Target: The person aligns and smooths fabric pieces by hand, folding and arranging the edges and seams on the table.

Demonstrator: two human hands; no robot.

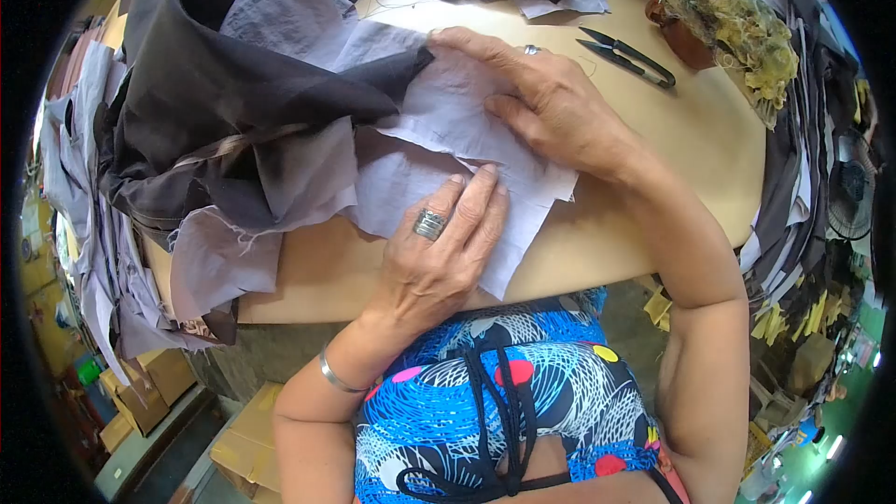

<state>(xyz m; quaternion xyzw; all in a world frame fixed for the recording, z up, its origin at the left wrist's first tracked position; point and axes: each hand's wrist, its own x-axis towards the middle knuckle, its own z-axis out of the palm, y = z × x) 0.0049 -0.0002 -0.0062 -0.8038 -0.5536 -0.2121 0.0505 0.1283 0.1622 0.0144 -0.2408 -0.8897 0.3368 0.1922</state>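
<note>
A pale lavender piece of cloth (527, 191) with raw edges lies on the table under both hands. My left hand (443, 247), with a wide ring, rests on its lower part, fingers stretched out flat near a frayed edge. Farther up, my right hand (565, 98) touches the same cloth; its index finger reaches to the left and its thumb is apart from it. Dark grey cloth (196, 121) with a pale lining is bunched to the left, and a fold of it reaches close to the right index fingertip.
On the tan table (714, 154), black thread snips (630, 58) lie to the right of my right hand. A reddish-brown container (677, 35) heaped with yellowish thread scraps (733, 19) stands at the far right. Stacked cloth (793, 159) hangs beyond the right edge; cardboard boxes (247, 443) sit below left.
</note>
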